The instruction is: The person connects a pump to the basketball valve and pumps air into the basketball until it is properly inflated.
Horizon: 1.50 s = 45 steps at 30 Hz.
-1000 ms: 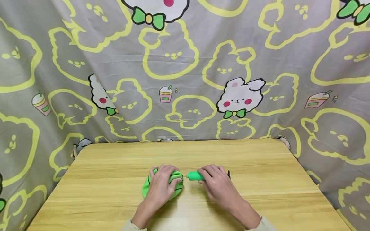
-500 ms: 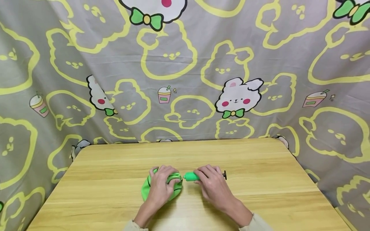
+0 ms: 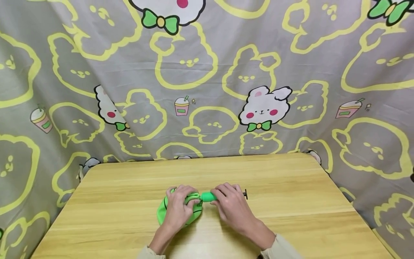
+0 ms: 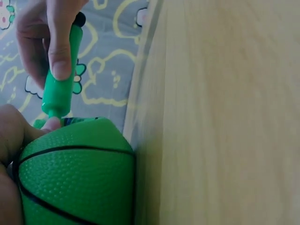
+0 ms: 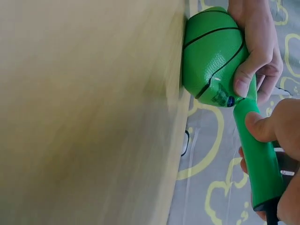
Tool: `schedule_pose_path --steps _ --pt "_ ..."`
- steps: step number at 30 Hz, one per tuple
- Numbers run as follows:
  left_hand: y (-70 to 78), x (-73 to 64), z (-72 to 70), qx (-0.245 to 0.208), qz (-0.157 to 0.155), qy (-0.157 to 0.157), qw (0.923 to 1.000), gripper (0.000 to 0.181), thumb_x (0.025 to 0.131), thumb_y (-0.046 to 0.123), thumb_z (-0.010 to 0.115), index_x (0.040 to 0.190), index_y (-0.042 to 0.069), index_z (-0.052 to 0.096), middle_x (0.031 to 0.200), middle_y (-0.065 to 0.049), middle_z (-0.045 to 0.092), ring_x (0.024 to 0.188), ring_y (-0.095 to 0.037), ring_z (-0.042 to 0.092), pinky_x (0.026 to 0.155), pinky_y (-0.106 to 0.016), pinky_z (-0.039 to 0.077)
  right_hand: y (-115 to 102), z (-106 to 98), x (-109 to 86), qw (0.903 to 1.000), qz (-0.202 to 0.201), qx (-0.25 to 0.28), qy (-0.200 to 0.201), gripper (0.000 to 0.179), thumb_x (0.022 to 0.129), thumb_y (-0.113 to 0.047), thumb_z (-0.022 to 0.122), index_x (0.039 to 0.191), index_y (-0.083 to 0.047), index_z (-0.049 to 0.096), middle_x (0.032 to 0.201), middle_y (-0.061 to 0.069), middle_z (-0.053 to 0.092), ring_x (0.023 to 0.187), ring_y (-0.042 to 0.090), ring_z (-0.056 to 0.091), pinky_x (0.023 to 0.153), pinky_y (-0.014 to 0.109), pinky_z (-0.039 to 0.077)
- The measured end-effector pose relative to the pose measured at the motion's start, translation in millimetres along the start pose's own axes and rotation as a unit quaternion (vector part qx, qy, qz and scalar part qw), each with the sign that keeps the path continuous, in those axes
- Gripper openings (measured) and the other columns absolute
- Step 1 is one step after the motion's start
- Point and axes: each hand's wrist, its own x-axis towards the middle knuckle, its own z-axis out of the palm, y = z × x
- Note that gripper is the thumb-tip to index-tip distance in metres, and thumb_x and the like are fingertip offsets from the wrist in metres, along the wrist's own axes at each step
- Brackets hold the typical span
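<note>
We photographed a soft green ball (image 4: 79, 173) with black lines at the near middle of a wooden table (image 3: 291, 187), its upper side creased under a person's left hand (image 3: 178, 207). That hand was clamped on the ball, fingers curled over it and thumb pressing close to a green hand pump (image 5: 258, 157). The right hand (image 3: 233, 205) was wrapped firmly round the pump's barrel, thumb to one side and fingers to the other, holding it just off the tabletop. We saw the pump's tip meet the ball beside the left thumb, but could not tell whether a needle sat inside. A black handle (image 3: 246, 194) jutted beyond the right hand. Pale sleeves (image 3: 280, 248) showed below, and a grey curtain (image 3: 200, 79) with yellow cartoon outlines hung behind the table.
</note>
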Motion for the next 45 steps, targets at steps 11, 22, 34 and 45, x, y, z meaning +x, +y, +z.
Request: schedule_pose_path --steps 11,22,34,45 --pt "-3.2 21.0 -25.6 0.124 0.028 -0.065 0.9898 0.024 0.078 0.014 0.088 0.098 0.018 0.076 0.099 0.004 0.073 0.096 -0.021 0.061 0.099 -0.066 0.032 -8.4 -20.2 8.9 0.9922 0.018 -0.036 -0.118 0.057 0.078 0.003 0.083 0.130 -0.010 0.065 0.117 0.006 0.067 0.100 0.021 0.064 0.078 0.035 0.055" --pt "-50.8 39.5 -49.8 0.139 0.035 -0.098 0.9849 0.025 0.079 0.012 0.087 0.100 0.018 0.075 0.103 0.003 0.068 0.106 -0.026 0.060 0.108 -0.070 0.024 16.5 -11.9 -3.4 0.9491 0.137 0.267 -0.096 0.047 0.086 0.006 0.077 0.129 -0.006 0.063 0.108 0.007 0.070 0.091 0.019 0.071 0.076 0.028 0.058" --pt "-14.9 33.3 -38.8 0.088 0.030 -0.176 0.9800 0.042 0.087 0.022 0.081 0.126 0.014 0.069 0.141 -0.012 0.058 0.136 -0.034 0.048 0.117 -0.069 0.009 13.1 -7.0 -8.9 0.9202 0.170 0.348 -0.055 0.016 0.085 0.001 0.081 0.093 -0.006 0.068 0.089 0.007 0.075 0.079 0.011 0.070 0.070 0.028 0.059" --pt "23.6 25.6 -8.3 0.014 0.081 -0.244 0.9662 0.035 0.093 0.012 0.072 0.127 0.018 0.069 0.124 0.003 0.067 0.123 -0.018 0.059 0.119 -0.063 0.015 7.9 -17.4 -11.6 0.9282 0.156 0.335 -0.044 0.019 0.085 -0.004 0.082 0.096 -0.009 0.067 0.089 -0.001 0.073 0.075 0.007 0.067 0.070 0.026 0.059"
